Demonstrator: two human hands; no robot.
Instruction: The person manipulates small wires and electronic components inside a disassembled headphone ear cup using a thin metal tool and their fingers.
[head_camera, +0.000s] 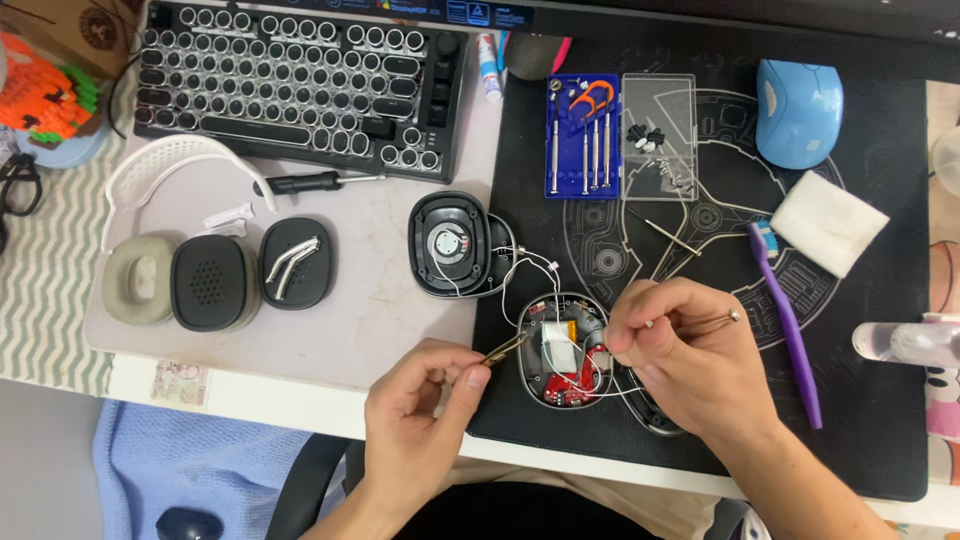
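The head view shows headphones well into disassembly: the open ear cup (565, 350), near the desk's front edge, bares its red board and white battery, the speaker plate (450, 245) hangs off thin wires beside it, and pads and headband lie at the left. The left hand (420, 420) pinches tweezers (505, 348) at the cup's rim; the right hand (680, 350) is closed on a slim metal tool (715, 320). A blue screwdriver case (583, 135) with a clear lid sits toward the back edge.
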